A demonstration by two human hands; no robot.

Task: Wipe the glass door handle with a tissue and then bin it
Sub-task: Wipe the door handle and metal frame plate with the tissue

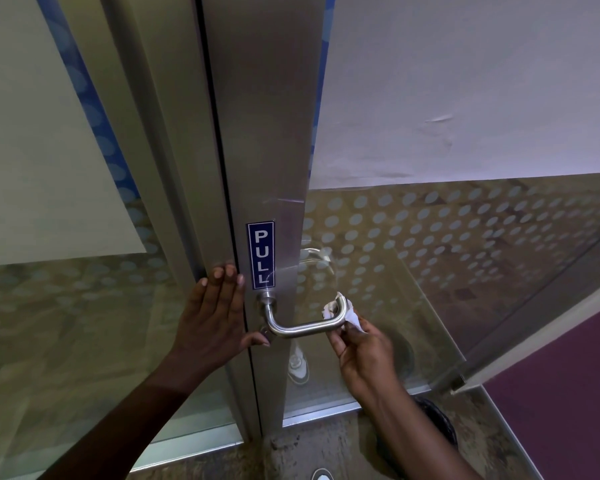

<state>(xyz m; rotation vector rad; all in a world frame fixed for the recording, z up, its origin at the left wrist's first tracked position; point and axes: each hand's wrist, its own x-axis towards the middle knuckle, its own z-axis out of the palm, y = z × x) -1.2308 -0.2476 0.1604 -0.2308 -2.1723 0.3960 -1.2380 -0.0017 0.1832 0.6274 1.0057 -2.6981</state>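
Wiping step in hand at the lever's free end

I have my right hand (361, 355) pinching the crumpled white tissue (340, 308) around the tip of the brushed steel lever handle (298, 329). Left hand (212, 313) lies flat, fingers spread, on the steel door stile (274, 133). Next, I judge: draw toward the pivot, then bin it.

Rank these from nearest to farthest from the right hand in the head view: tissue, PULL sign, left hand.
1. tissue: held in the right hand, wrapped on the handle's free end.
2. PULL sign: up-left, on the metal frame.
3. left hand: farther left, flat on the frame.
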